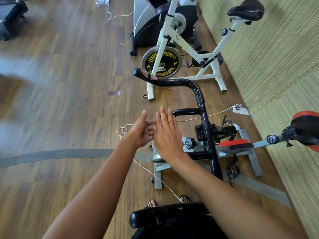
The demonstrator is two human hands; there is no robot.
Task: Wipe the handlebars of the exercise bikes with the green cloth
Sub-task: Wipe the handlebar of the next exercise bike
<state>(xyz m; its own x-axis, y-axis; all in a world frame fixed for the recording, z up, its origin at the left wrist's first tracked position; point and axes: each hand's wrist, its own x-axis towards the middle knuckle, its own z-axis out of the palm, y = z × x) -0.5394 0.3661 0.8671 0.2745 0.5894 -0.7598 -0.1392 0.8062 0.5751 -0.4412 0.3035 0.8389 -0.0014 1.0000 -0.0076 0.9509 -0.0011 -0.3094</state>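
A black handlebar point(198, 90) of the near exercise bike curves across the middle, with a far grip point(145, 75), a short middle prong point(187, 111) and a near grip point(155, 218) at the bottom. My left hand point(143, 131) is held palm up with relaxed fingers, just left of the prong. My right hand point(168, 135) lies flat beside it, back up and fingers straight, its tips over the prong's end. A small green sliver point(167, 115), perhaps the cloth, shows between my right fingers; the rest is hidden.
A white exercise bike point(174, 42) with a yellow-marked flywheel stands beyond. The near bike's red and black saddle point(305, 128) is at right, along a striped wall point(276, 57). White cables point(155, 176) trail over the wooden floor. My sandalled feet point(152, 203) are below.
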